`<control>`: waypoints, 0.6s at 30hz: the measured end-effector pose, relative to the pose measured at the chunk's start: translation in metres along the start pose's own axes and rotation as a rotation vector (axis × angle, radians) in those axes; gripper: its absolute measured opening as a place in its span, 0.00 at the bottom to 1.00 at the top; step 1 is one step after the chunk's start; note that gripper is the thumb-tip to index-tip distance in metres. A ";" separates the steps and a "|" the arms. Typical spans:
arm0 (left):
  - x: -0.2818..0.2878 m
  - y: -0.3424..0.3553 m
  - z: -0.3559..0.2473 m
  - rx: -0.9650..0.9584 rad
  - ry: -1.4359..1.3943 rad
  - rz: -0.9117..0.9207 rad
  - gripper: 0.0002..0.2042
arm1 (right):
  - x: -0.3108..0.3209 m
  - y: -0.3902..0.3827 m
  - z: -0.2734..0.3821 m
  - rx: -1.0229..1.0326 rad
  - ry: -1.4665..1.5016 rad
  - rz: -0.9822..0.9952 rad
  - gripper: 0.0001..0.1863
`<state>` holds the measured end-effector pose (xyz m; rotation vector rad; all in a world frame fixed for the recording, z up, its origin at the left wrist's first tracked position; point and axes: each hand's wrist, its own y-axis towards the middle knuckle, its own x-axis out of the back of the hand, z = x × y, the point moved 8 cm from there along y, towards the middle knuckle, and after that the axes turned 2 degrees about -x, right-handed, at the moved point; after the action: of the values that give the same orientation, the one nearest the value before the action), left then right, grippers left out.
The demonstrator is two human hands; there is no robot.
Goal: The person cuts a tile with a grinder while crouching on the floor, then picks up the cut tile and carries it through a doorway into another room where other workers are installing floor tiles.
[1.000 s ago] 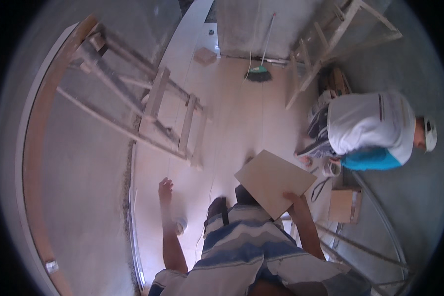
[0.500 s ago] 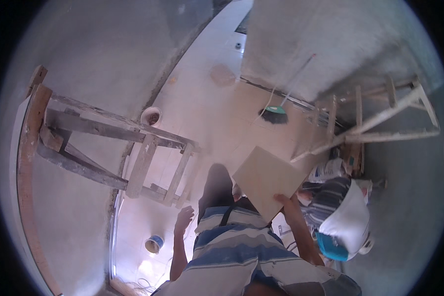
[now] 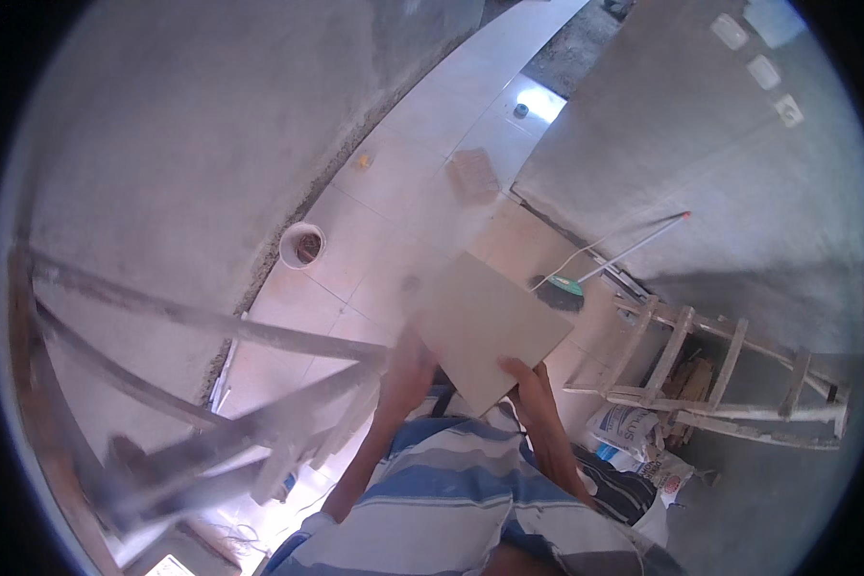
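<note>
A square beige tile (image 3: 494,326) is held in front of my body, its corners pointing up, down and to the sides. My right hand (image 3: 528,379) grips its lower right edge, thumb on the upper face and the other fingers hidden below. At the tile's left edge is my left hand (image 3: 411,372); motion smears its fingers, so whether they grip the tile does not show.
Left of me stands a wooden trestle (image 3: 230,336); a wooden ladder (image 3: 730,403) is on the right. Ahead are a bucket (image 3: 302,247), a broom (image 3: 562,291) and a stack of tiles (image 3: 473,176) on the tiled floor. Filled sacks (image 3: 629,430) lie beside the ladder.
My left hand has come up from my side to the tile's left edge. My right hand still holds the tile. The view has turned, and the trestle now appears lower and nearer.
</note>
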<state>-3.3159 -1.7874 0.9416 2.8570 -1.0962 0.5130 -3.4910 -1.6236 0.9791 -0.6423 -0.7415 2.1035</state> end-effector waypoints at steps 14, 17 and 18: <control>0.102 0.337 0.079 0.006 0.346 0.294 0.40 | -0.167 0.209 0.214 -0.230 -0.084 0.265 0.35; 0.127 0.374 0.267 0.379 0.146 0.085 0.36 | -0.189 0.242 0.284 -0.184 -0.230 0.208 0.35; 0.148 0.355 0.298 0.626 0.241 0.129 0.40 | -0.182 0.256 0.288 -0.208 -0.177 0.191 0.35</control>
<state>-3.3594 -2.1948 0.6788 3.0887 -1.2561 1.3894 -3.7110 -1.9834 1.0387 -0.6655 -1.0444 2.2981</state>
